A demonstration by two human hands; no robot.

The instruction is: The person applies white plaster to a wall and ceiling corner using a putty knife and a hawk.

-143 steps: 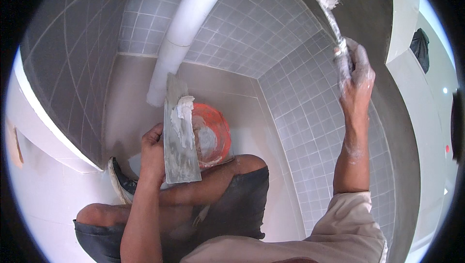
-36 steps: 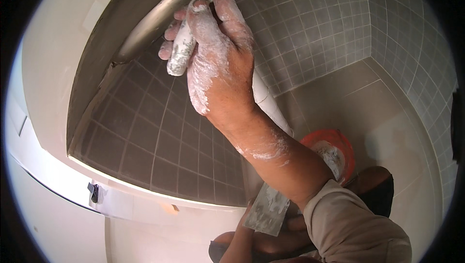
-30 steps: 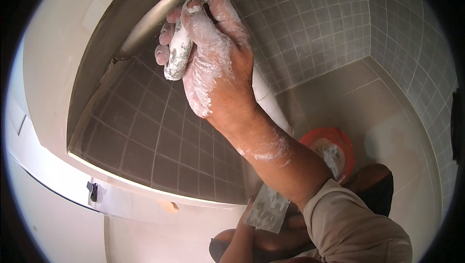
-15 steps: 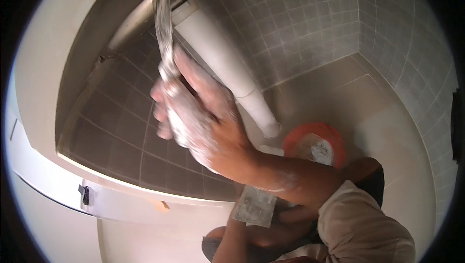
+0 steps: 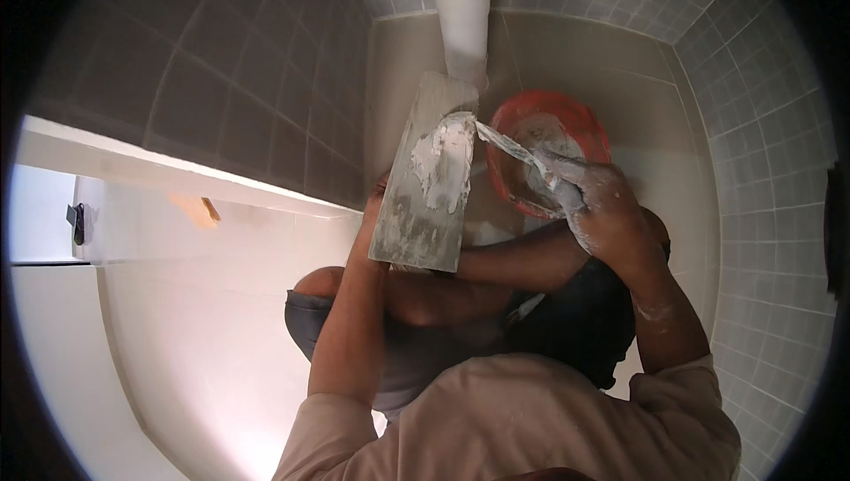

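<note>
In front of me lies a flat rectangular plastering trowel (image 5: 403,206), grey and smeared, tilted away from my body. A lump of white paste (image 5: 447,158) sits on its upper half. My left hand (image 5: 379,190) is closed on the trowel from beneath; the plate hides most of the fingers and the handle. My right hand (image 5: 606,202), coated in white paste, grips a putty knife (image 5: 513,146). The knife's blade points left, its tip touching the paste at the trowel's right edge. Beneath the right hand stands a red bucket (image 5: 580,115) with whitish paste inside.
A white pipe (image 5: 465,25) runs down to the floor beyond the trowel. Dark tiled wall (image 5: 239,56) rises at the left, with a pale ledge (image 5: 195,162) along its lower edge. Grey tiled walls (image 5: 770,180) enclose the right. My bent legs (image 5: 522,259) are close below the tools.
My right hand has come down from beside the upper end of the pipe to the trowel, bringing the putty knife. The view has turned down, and the trowel is now farther forward.
</note>
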